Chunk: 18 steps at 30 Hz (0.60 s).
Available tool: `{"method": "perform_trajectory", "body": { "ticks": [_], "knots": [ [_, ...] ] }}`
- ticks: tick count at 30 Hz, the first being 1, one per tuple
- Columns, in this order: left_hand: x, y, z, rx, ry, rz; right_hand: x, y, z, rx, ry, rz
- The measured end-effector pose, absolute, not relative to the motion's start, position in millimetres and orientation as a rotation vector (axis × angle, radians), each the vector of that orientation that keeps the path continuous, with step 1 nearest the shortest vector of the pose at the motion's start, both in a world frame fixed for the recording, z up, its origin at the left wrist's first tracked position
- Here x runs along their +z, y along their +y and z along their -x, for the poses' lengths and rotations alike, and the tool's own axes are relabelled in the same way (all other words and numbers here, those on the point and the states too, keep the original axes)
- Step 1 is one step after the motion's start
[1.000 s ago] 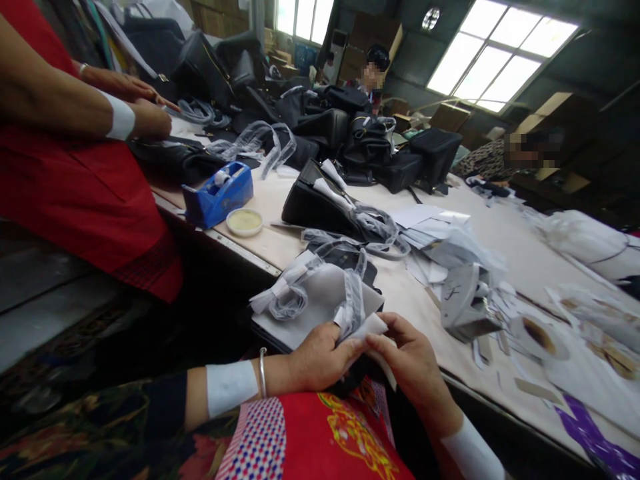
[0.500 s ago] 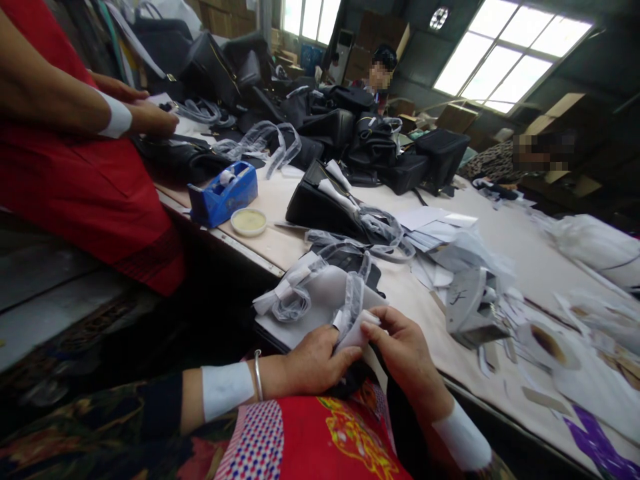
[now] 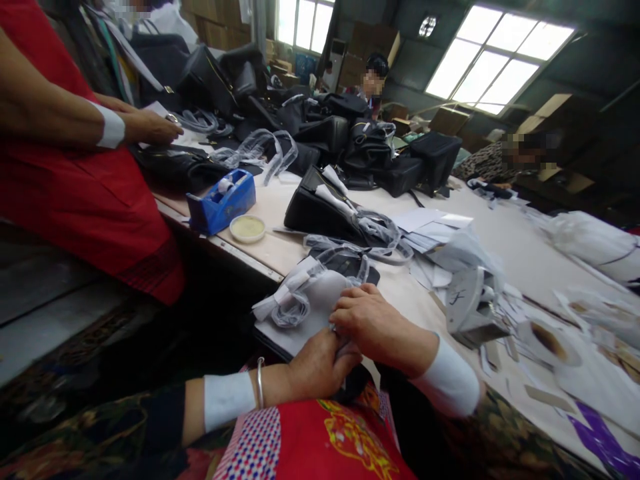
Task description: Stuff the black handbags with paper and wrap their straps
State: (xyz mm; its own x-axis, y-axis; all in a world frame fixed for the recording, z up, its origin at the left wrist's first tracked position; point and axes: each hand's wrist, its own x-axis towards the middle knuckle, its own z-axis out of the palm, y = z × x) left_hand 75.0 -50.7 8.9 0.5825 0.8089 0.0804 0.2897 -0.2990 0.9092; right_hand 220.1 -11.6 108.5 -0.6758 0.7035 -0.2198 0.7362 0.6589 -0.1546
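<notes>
In front of me a black handbag lies at the table edge, with a white sheet over it. Clear plastic covers its strap, part of which has white wrapping around it. My left hand is closed around a wrapped part of the strap low on the bag. My right hand curls over the same spot from above, fingers bent and touching the left. Between them the white wrapping on the strap is almost wholly hidden.
Another black handbag stands just beyond. Left of it are a blue tape dispenser and a round dish. A grey tape dispenser and papers lie right. A co-worker's hands work at far left, near piled black bags.
My right hand has turned palm down and moved up and left over the white wrapping, covering it. The left hand keeps nearly the same place. The co-worker's hands have shifted slightly.
</notes>
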Motion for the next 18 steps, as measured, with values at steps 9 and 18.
{"method": "perform_trajectory", "body": {
  "ticks": [9, 18],
  "knots": [
    [5, -47, -75, 0.467, 0.854, -1.71, 92, -7, -242, -0.803, 2.947, -1.2],
    [5, -50, -81, 0.61, 0.758, -1.648, 87, -11, -239, -1.024, 2.957, -1.167]
  ]
}}
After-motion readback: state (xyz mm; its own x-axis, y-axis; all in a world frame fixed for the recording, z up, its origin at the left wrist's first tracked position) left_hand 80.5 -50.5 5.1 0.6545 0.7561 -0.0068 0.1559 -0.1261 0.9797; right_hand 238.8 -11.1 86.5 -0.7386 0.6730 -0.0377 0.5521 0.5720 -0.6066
